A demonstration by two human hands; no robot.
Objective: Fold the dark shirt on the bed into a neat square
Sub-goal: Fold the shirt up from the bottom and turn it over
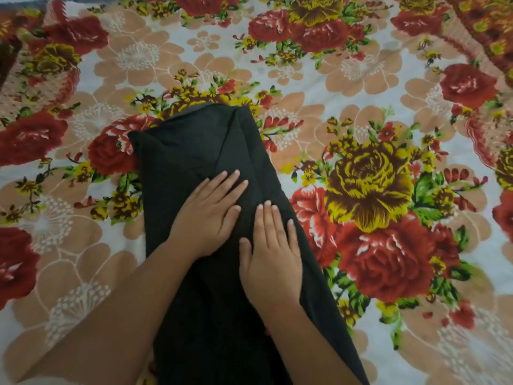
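Note:
The dark shirt [194, 145] lies on the bed as a long narrow strip, both sides folded in toward its middle, running from the picture's centre down to the bottom edge. My left hand [211, 215] rests flat on the strip's middle, fingers spread and pointing up and right. My right hand [272, 257] lies flat just beside it, fingers together and pointing away from me. Both palms press on the cloth and neither grips it. Folded edges meet in a seam between the two hands.
A bedspread [374, 79] with large red, yellow and tan flowers on white covers the whole bed around the shirt. A dark edge [8, 56] shows at the far left.

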